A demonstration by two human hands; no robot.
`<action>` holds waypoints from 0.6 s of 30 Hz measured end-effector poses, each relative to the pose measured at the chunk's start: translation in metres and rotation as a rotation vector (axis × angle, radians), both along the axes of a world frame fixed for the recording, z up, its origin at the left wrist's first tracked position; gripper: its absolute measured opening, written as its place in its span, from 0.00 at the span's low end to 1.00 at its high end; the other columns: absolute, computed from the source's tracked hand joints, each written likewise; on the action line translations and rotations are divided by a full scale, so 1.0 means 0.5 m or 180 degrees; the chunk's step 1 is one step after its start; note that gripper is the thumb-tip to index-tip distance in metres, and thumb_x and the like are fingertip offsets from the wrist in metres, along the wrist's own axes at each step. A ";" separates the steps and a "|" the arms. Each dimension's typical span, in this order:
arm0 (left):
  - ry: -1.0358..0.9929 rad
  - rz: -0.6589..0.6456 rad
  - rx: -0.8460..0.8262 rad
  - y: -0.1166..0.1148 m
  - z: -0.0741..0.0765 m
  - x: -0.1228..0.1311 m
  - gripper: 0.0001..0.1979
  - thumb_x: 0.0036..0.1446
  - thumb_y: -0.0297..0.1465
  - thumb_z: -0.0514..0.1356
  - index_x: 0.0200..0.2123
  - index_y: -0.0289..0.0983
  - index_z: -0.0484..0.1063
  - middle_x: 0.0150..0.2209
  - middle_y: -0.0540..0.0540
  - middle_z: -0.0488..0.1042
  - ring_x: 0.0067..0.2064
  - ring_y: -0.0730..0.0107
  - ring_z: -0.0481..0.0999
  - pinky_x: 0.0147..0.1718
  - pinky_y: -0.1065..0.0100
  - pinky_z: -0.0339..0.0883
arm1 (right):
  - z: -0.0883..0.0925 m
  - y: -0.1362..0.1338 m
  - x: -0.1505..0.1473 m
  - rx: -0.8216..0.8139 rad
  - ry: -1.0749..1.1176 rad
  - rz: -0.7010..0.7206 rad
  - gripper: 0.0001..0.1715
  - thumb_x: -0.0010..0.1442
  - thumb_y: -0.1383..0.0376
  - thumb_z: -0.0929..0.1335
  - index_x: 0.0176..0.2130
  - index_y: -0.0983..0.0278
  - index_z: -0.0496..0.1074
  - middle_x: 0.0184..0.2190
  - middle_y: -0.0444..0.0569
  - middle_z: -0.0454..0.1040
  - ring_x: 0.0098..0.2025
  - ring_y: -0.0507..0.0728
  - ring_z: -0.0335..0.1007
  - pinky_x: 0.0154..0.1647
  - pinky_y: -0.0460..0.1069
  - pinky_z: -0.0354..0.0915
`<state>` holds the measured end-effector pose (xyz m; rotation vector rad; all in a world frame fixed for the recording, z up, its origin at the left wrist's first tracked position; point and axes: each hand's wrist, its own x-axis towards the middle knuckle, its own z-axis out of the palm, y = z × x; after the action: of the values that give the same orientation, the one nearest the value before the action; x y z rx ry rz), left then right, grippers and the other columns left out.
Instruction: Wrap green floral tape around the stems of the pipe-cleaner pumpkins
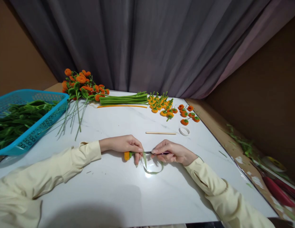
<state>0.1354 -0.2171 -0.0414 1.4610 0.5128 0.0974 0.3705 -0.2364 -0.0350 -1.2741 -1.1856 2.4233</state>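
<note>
Cream sleeves (73,160) enter from the near edge at 7 and 5 o'clock and lie on the white table (109,193).

Hands: the left hand (125,145) is closed, thumb and fingers pinching a thin stem (148,152) just right of its orange bud (126,155). The right hand (172,151) is also closed, fingertips pinched on the other end of the same stem. The two hands are near each other, with a short stretch of stem bare between them.

Held item: the stem runs level just above the table centre, with the bud pointing to 9 o'clock. A green tape (153,169) comes off the stem between the hands and loops down onto the table at 6 o'clock. Whether either hand also grips the tape cannot be told.

Surroundings, taken from the hands:
- 12 o'clock, near: a wooden stick (161,133) lying flat.
- 1 o'clock: a white tape roll (184,131) just beside the stick's right end.
- 12 to 1 o'clock, farther: loose buds (161,106), yellow-orange, then a darker orange group on the right.
- 11 to 12 o'clock, far: a bundle of green rods (123,99) with one orange rod (122,106) alongside.
- 10 to 11 o'clock, far: a bouquet (80,83) of orange flowers, stems toward the near edge.
- 9 o'clock: a blue basket (42,122) holding green leaves (14,122).
</note>
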 end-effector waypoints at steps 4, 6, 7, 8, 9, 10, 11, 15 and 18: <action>-0.0037 -0.0041 0.0127 0.001 -0.003 -0.001 0.15 0.61 0.39 0.56 0.34 0.32 0.73 0.29 0.42 0.80 0.34 0.71 0.78 0.37 0.72 0.68 | -0.001 0.001 0.003 -0.0034 0.0026 0.0000 0.14 0.48 0.64 0.73 0.29 0.75 0.75 0.14 0.42 0.65 0.11 0.38 0.37 0.08 0.37 0.35; -0.0073 -0.0057 0.0196 0.001 -0.003 -0.002 0.15 0.62 0.39 0.56 0.34 0.32 0.73 0.30 0.42 0.80 0.34 0.71 0.78 0.39 0.72 0.67 | -0.001 0.001 0.005 -0.0060 0.0057 -0.0002 0.14 0.49 0.64 0.73 0.29 0.75 0.75 0.14 0.41 0.64 0.11 0.38 0.36 0.08 0.37 0.35; -0.0082 -0.0061 0.0216 0.001 -0.003 -0.002 0.15 0.62 0.39 0.55 0.34 0.32 0.73 0.30 0.42 0.80 0.34 0.72 0.78 0.39 0.72 0.67 | -0.001 0.001 0.005 -0.0068 0.0069 -0.0001 0.14 0.49 0.64 0.73 0.30 0.75 0.75 0.14 0.41 0.63 0.12 0.38 0.36 0.08 0.37 0.35; -0.0084 -0.0059 0.0223 0.001 -0.003 -0.002 0.15 0.62 0.39 0.55 0.34 0.32 0.73 0.30 0.41 0.80 0.34 0.72 0.77 0.38 0.72 0.67 | -0.001 0.001 0.005 -0.0069 0.0072 0.0001 0.14 0.49 0.64 0.73 0.30 0.75 0.75 0.14 0.41 0.63 0.12 0.38 0.36 0.08 0.37 0.35; -0.0078 -0.0054 0.0219 0.001 -0.003 -0.002 0.15 0.62 0.39 0.55 0.34 0.32 0.73 0.30 0.41 0.80 0.34 0.72 0.77 0.38 0.72 0.67 | -0.001 0.001 0.006 -0.0070 0.0072 -0.0001 0.14 0.49 0.64 0.73 0.30 0.76 0.75 0.14 0.41 0.63 0.12 0.38 0.37 0.08 0.37 0.35; -0.0071 -0.0044 0.0213 0.001 -0.003 -0.002 0.15 0.62 0.39 0.55 0.34 0.32 0.73 0.30 0.41 0.80 0.34 0.72 0.77 0.37 0.73 0.67 | -0.001 0.001 0.006 -0.0074 0.0075 -0.0005 0.14 0.49 0.64 0.73 0.30 0.76 0.75 0.14 0.40 0.62 0.11 0.38 0.36 0.08 0.37 0.35; -0.0064 -0.0037 0.0204 0.000 -0.002 -0.002 0.15 0.62 0.39 0.55 0.34 0.32 0.73 0.30 0.41 0.80 0.34 0.72 0.77 0.37 0.73 0.67 | -0.001 0.001 0.006 -0.0082 0.0077 -0.0006 0.14 0.49 0.64 0.73 0.30 0.76 0.75 0.14 0.40 0.62 0.11 0.38 0.36 0.08 0.37 0.35; -0.0066 -0.0032 0.0206 0.000 0.000 -0.002 0.16 0.62 0.39 0.55 0.34 0.32 0.74 0.30 0.41 0.80 0.34 0.72 0.77 0.37 0.73 0.67 | -0.001 0.001 0.007 -0.0126 0.0101 -0.0022 0.13 0.50 0.65 0.72 0.30 0.76 0.75 0.14 0.40 0.61 0.12 0.38 0.36 0.08 0.36 0.36; -0.0082 -0.0033 0.0180 0.000 0.002 -0.001 0.16 0.62 0.39 0.56 0.34 0.32 0.74 0.30 0.41 0.80 0.34 0.72 0.77 0.37 0.73 0.67 | -0.001 0.001 0.007 -0.0146 0.0130 -0.0026 0.13 0.51 0.65 0.72 0.31 0.76 0.75 0.14 0.39 0.61 0.12 0.38 0.36 0.08 0.36 0.36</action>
<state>0.1347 -0.2171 -0.0407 1.5157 0.4847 0.1231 0.3738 -0.2359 -0.0353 -1.2331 -1.1185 2.4720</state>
